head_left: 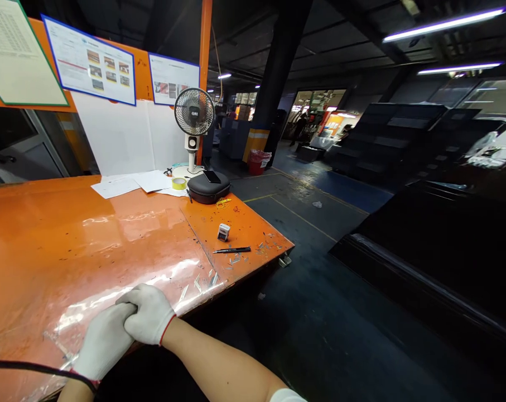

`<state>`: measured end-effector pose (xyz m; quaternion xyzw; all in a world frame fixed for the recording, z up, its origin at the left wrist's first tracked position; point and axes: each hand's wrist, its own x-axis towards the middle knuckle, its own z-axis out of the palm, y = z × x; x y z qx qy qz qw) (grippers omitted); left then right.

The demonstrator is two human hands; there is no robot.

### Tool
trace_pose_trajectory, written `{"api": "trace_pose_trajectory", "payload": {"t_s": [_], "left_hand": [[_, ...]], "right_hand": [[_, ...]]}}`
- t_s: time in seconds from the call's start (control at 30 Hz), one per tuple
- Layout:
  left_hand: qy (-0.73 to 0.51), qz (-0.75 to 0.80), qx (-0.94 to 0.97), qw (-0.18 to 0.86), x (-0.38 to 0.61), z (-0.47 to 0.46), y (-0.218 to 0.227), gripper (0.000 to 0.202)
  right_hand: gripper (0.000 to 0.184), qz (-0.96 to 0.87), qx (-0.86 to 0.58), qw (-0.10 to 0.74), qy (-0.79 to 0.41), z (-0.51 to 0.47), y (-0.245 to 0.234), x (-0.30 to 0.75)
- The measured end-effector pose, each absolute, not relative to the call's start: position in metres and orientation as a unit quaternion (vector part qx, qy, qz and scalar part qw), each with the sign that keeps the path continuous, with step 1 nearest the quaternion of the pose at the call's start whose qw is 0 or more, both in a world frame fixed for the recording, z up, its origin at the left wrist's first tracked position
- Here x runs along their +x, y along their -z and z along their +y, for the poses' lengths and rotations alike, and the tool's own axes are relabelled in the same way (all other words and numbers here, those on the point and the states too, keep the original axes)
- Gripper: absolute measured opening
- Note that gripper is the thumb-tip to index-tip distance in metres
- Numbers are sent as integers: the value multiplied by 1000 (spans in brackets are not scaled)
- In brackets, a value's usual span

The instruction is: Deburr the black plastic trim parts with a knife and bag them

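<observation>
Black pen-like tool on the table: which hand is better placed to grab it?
Probably the right hand: it is nearer the tool and lies partly over the left hand, which is farther off.

Orange tbl (123, 234) w/ papers (115, 188), case (206, 192)

The gloved left hand (106, 340) and gloved right hand (149, 314) press together at the worktop's (114, 257) near edge, the right overlapping the left, their fingers largely hidden. The bare right forearm (219, 357) slants down rightward; only a short stretch of left forearm (75, 392) shows below its wrist.
</observation>
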<state>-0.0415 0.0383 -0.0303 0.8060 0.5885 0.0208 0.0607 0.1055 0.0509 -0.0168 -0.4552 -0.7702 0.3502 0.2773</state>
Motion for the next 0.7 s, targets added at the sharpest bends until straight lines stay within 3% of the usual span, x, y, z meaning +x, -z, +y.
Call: {"api": "trace_pose_trajectory", "payload": {"t_s": [0.23, 0.47, 0.7], "left_hand": [[63, 600, 796, 47, -37, 37, 25, 42], [17, 612, 789, 60, -38, 36, 28, 34], [34, 613, 788, 56, -39, 37, 30, 33]], "right_hand": [[50, -749, -458, 303, -370, 49, 21, 104], [55, -760, -451, 305, -354, 51, 27, 102], [45, -780, -450, 283, -330, 50, 22, 104]]}}
